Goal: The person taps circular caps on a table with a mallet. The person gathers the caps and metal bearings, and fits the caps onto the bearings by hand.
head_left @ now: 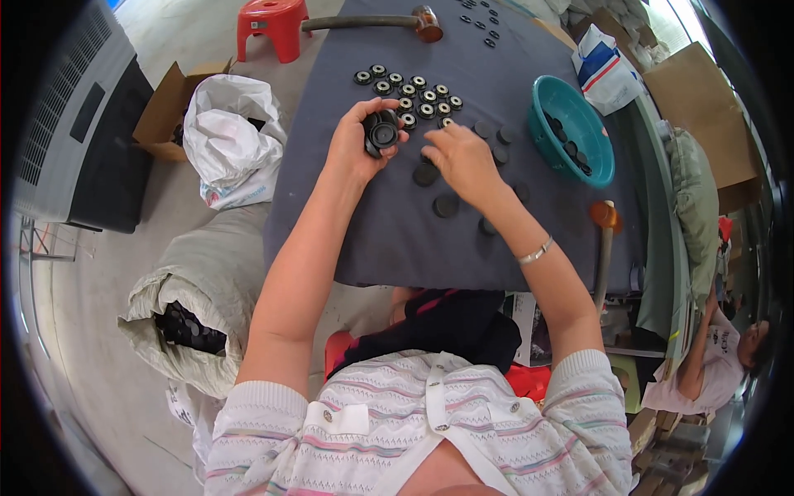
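My left hand (356, 147) is closed around several black round caps (384, 135), held above the table; the nearest one shows a raised inner ring. To its right, my right hand (467, 165) is over the table with bent fingers, thumb and forefinger a little apart. A black disc (426, 174) lies just under its fingertips. Around that hand are more flat black discs (446, 205), partly hidden by my forearm. Beyond both hands sits a cluster of small black wheels with metal centres (426, 110).
A teal basin (614, 157) with black discs stands on the right of the grey-covered table (372, 248). One mallet (606, 217) lies at right, another mallet (428, 25) at the far edge. Left are a red stool (271, 29), white sack (231, 136) and open sack (207, 264). Another person (707, 364) is at right.
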{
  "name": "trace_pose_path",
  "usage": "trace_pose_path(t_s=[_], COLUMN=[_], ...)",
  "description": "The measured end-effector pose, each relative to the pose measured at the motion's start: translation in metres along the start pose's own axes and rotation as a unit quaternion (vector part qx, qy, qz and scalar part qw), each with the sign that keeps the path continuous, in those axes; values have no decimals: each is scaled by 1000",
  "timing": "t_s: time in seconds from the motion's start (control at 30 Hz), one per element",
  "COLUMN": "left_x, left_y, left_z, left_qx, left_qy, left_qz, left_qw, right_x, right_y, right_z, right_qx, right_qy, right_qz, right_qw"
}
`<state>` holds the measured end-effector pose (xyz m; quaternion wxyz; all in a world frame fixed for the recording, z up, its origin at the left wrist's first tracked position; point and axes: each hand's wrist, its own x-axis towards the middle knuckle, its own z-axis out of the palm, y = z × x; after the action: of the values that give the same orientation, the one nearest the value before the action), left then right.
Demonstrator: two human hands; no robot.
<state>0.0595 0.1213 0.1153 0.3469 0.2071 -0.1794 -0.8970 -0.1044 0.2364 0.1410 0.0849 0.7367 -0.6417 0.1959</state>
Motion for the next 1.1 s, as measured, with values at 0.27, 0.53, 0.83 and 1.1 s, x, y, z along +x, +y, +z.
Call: trace_pose_path(t_s=[0.27,0.53,0.83,1.1], left_x=[-1,-6,-2,-5], left_y=[-4,-12,-6,-2], left_z=[1,12,3,6], left_qx=[12,27,44,31], left_qy=[-2,4,-24,23], left_qz=[-11,-12,-54,-19], left_qw=[1000,1000,997,999], right_x=[-31,19,27,-2], right_y=[-50,-60,-50,25], right_z=[-12,-27,-24,-61], right_qx=[43,123,35,285], right_qy=[-131,31,55,-100], right_qz=[-5,-77,-175,317], right_qw=[990,989,982,899])
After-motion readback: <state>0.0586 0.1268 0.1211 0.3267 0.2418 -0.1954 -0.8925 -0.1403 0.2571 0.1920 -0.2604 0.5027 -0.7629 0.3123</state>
